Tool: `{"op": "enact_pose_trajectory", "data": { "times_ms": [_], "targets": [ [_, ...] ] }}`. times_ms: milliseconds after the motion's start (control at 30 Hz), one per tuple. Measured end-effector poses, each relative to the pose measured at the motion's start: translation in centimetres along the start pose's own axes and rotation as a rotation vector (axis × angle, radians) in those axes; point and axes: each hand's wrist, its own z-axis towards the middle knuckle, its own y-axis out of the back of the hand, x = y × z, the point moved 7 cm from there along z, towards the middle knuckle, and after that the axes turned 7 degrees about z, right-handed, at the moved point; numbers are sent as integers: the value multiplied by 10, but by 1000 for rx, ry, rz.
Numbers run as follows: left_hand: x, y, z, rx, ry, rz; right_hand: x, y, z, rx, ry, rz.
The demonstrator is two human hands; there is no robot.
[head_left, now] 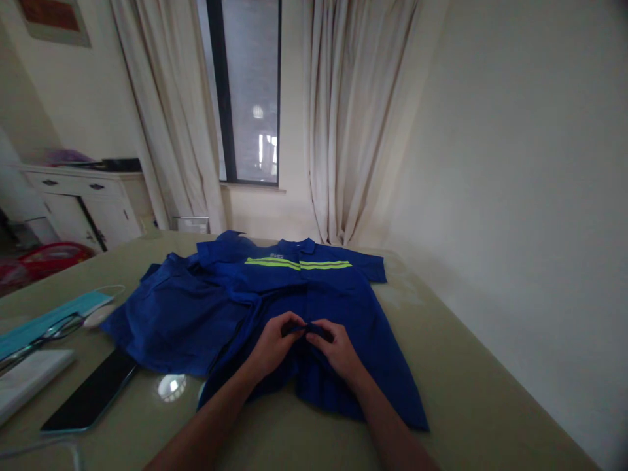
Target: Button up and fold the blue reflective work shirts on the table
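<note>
A blue work shirt (343, 294) with yellow-green reflective stripes lies spread on the table (471, 392), collar toward the window. Both hands meet at its front, low on the placket. My left hand (275, 343) pinches a fold of the blue fabric with its fingers closed. My right hand (336, 347) pinches the same fold from the other side, fingertips almost touching the left ones. A second piece of blue clothing (181, 314) lies bunched to the left, overlapping the shirt.
At the left of the table lie a dark phone (91, 392), a teal face mask (49, 320), glasses (44, 337) and a white flat object (29, 379). A white dresser (88, 203) and a red basin (53, 255) stand beyond. A wall runs along the right.
</note>
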Motion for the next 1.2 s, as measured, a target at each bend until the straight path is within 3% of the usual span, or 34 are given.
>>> {"op": "enact_pose_trajectory", "data": {
  "times_ms": [100, 467, 700, 800, 900, 1033, 1100, 1133, 1200],
  "targets": [
    [3, -1, -1, -13, 6, 10, 1, -2, 0, 59, -6, -5],
    [-4, 2, -7, -102, -88, 269, -3, 0, 3, -45, -32, 22],
    [-1, -1, -5, -15, -78, 206, 1, 1, 4, -78, 5, 70],
    [-9, -2, -7, 47, -83, 159, -5, 8, 7, -132, -20, 122],
    [-24, -4, -12, 175, -99, 158, -10, 26, 11, -257, -61, 212],
    [-28, -28, -31, 672, 59, -17, -13, 55, 11, -430, -121, 485],
    [-21, -36, -38, 776, 178, -88, -12, 63, 10, -445, -139, 549],
    [-16, -35, -36, 722, 198, -40, -10, 64, 9, -429, -147, 554],
    [-10, -26, -24, 475, 105, 235, -6, 57, 8, -319, -174, 512]
  ]
}}
